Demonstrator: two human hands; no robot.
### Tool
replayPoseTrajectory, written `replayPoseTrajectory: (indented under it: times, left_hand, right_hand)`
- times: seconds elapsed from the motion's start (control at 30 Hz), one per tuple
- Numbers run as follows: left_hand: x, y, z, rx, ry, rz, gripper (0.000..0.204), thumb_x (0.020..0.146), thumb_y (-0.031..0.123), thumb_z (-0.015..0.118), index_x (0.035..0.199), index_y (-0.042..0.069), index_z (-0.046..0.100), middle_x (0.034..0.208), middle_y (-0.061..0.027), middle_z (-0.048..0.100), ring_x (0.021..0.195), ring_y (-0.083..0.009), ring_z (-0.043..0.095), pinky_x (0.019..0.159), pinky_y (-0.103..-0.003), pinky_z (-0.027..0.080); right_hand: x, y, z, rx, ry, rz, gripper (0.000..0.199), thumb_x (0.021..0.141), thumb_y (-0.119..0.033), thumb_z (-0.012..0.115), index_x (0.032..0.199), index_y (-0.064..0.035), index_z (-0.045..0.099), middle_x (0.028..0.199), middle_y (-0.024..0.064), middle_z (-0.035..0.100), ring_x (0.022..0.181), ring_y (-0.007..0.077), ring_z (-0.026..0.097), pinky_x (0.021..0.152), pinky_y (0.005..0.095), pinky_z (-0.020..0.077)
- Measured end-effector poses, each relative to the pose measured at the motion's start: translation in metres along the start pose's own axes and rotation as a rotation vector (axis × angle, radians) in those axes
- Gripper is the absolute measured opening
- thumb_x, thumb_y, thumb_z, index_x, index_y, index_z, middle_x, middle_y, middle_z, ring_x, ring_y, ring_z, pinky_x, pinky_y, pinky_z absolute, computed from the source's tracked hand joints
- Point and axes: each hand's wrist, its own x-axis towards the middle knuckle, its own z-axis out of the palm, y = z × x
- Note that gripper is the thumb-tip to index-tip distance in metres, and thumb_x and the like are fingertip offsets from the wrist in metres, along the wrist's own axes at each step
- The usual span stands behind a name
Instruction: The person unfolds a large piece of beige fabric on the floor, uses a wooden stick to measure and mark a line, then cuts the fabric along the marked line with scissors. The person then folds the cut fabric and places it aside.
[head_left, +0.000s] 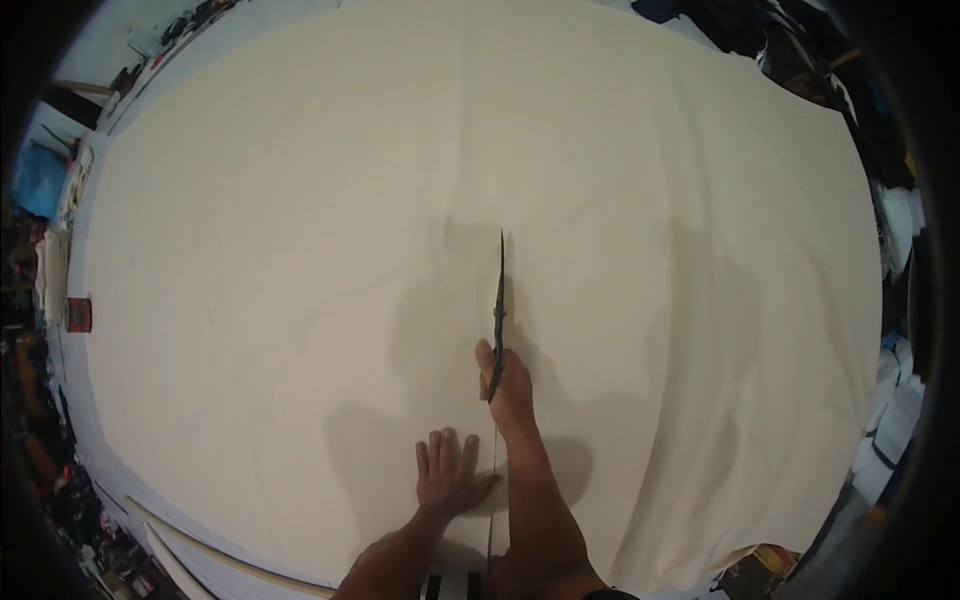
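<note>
A large cream cloth (300, 200) lies spread over the table. My right hand (512, 392) is wrapped round the handles of dark fabric scissors (500, 305), whose blades point away from me near the middle of the cloth. Behind the scissors a narrow cut runs through the cloth down to the near edge. Just left of that cut, my left hand (450, 478) lies flat on the cloth, fingers spread, its thumb reaching toward the slit. The handle loops are partly hidden by my right hand.
Soft folds ripple the cloth on the right. A long pale strip (230, 560) lies along the near left table edge. A small reddish box (79, 315) and folded cloth (53, 275) sit at the left edge. Dark garments (800, 60) are heaped at the far right.
</note>
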Motion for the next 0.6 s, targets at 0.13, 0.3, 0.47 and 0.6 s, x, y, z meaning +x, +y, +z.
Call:
replayPoseTrajectory:
  times: [0.13, 0.3, 0.47, 0.6]
  left_hand:
    - [0.001, -0.002, 0.004, 0.026, 0.065, 0.019, 0.072, 0.075, 0.059, 0.065, 0.129, 0.013, 0.055, 0.136, -0.0274, 0.042, 0.127, -0.0463, 0.041, 0.101, -0.065, 0.032]
    - [0.0, -0.002, 0.004, -0.022, 0.033, 0.013, 0.077, 0.073, 0.06, 0.067, 0.132, 0.013, 0.052, 0.138, -0.0283, 0.039, 0.129, -0.0477, 0.038, 0.103, -0.066, 0.029]
    - [0.0, -0.002, 0.0, -0.034, -0.049, -0.009, 0.075, 0.074, 0.06, 0.066, 0.132, 0.014, 0.052, 0.137, -0.0275, 0.041, 0.129, -0.0468, 0.038, 0.103, -0.066, 0.029]
    - [0.002, -0.002, 0.001, -0.049, -0.038, -0.014, 0.076, 0.075, 0.061, 0.065, 0.134, 0.014, 0.05, 0.137, -0.0279, 0.041, 0.128, -0.0472, 0.039, 0.104, -0.066, 0.027]
  right_hand:
    - [0.015, -0.004, -0.001, -0.001, -0.008, 0.027, 0.05, 0.09, -0.05, 0.062, 0.067, -0.0091, 0.046, 0.053, -0.0031, 0.042, 0.044, 0.0078, 0.041, 0.041, 0.0254, 0.0338]
    - [0.018, 0.009, 0.002, -0.066, 0.06, -0.07, 0.05, 0.088, -0.051, 0.064, 0.067, -0.0089, 0.048, 0.054, -0.0033, 0.043, 0.045, 0.0076, 0.041, 0.041, 0.0252, 0.0341]
    - [0.045, -0.02, -0.005, -0.004, -0.007, 0.029, 0.05, 0.087, -0.052, 0.066, 0.068, -0.0083, 0.049, 0.053, -0.0021, 0.044, 0.045, 0.0084, 0.043, 0.042, 0.0252, 0.0357]
    - [0.062, -0.039, -0.003, 0.03, -0.029, 0.061, 0.053, 0.087, -0.056, 0.062, 0.069, -0.0076, 0.05, 0.054, -0.0006, 0.044, 0.044, 0.0095, 0.044, 0.042, 0.0249, 0.0363]
